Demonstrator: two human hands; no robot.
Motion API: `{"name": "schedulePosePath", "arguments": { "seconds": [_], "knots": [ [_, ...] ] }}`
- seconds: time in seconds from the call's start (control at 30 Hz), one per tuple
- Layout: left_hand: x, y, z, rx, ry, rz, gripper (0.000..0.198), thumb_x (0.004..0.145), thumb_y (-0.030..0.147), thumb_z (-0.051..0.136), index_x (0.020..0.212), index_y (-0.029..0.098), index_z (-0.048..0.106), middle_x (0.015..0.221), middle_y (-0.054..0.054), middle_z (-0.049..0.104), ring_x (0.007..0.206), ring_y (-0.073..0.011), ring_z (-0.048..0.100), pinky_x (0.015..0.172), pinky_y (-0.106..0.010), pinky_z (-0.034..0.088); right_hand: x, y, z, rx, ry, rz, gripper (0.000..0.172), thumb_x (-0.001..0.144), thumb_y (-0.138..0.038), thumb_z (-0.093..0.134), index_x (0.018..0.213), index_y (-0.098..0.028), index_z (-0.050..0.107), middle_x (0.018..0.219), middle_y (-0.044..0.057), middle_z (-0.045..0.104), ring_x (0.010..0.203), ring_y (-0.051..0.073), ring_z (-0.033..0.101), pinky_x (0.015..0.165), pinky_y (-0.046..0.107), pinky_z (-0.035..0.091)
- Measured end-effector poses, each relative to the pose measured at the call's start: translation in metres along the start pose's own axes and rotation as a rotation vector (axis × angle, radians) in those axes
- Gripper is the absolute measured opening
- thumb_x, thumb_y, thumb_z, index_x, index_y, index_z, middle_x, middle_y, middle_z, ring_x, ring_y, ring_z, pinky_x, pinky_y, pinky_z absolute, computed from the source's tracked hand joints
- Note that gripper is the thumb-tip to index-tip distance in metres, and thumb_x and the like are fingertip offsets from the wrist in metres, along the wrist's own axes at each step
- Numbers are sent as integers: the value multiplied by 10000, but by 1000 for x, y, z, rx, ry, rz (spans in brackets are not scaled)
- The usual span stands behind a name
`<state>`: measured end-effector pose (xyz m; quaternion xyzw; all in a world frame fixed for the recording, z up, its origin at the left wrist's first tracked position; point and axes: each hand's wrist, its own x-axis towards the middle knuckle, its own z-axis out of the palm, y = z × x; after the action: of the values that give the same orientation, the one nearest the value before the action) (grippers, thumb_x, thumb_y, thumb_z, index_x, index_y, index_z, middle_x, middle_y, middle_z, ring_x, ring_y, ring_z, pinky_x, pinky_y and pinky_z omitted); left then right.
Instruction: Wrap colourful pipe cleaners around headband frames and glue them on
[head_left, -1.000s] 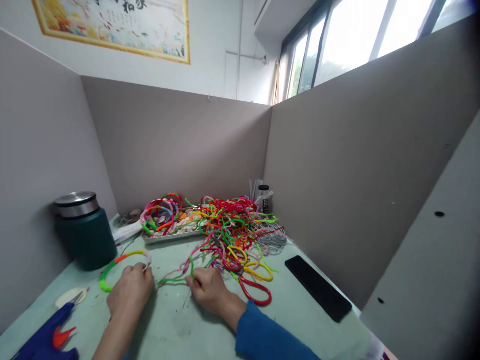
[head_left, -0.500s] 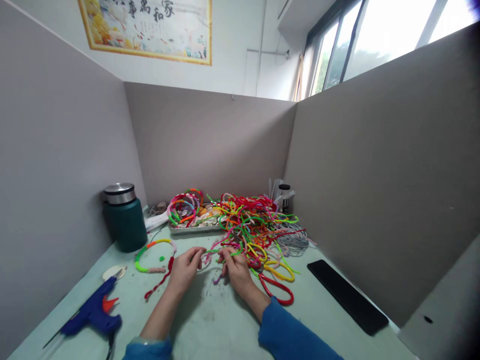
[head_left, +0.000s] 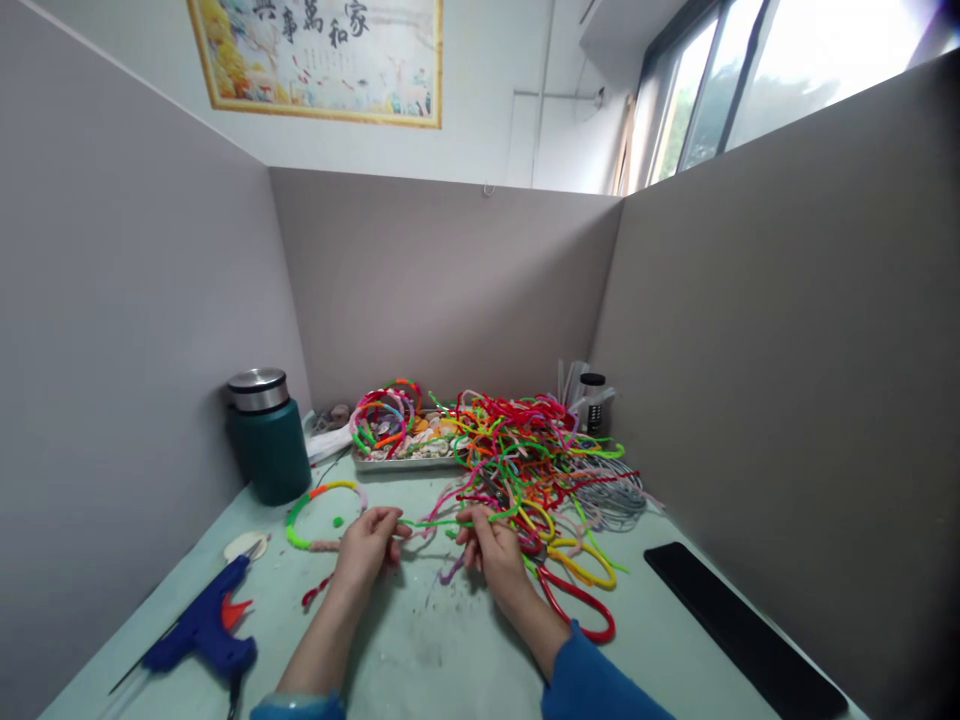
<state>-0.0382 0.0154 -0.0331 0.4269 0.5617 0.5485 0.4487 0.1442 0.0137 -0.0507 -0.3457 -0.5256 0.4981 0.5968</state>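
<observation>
My left hand [head_left: 365,548] and my right hand [head_left: 493,548] are both pinched on a green pipe cleaner [head_left: 435,522] stretched between them above the table. Its right end runs into a tangled pile of coloured pipe cleaners [head_left: 525,460] just behind my right hand. A multicoloured ring [head_left: 319,512] of pipe cleaner lies flat to the left of my left hand. A red pipe cleaner [head_left: 315,592] lies under my left wrist.
A metal tray [head_left: 401,462] with finished rings stands at the back. A dark green flask [head_left: 268,437] is at the left, a blue glue gun [head_left: 199,632] at the near left, red-handled scissors [head_left: 576,608] by my right wrist, a black phone [head_left: 742,630] at the right. Grey partitions enclose the table.
My hands have moved from the ring to the green pipe cleaner and pulled it taut between them. The camera has turned left, so more of the left side shows.
</observation>
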Motion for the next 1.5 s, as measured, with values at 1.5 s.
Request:
{"name": "schedulePosePath", "arguments": {
  "seconds": [1.5],
  "knots": [
    [-23,20,18,-460,-225,-202,393,577,292,747,908,121,621,636,28,598,391,-38,396,383,-185,323,15,-8,-17,229,123,171,356,734,-485,613,843,-151,560,568,-48,543,363,46,413,336,154,263]
  ]
}}
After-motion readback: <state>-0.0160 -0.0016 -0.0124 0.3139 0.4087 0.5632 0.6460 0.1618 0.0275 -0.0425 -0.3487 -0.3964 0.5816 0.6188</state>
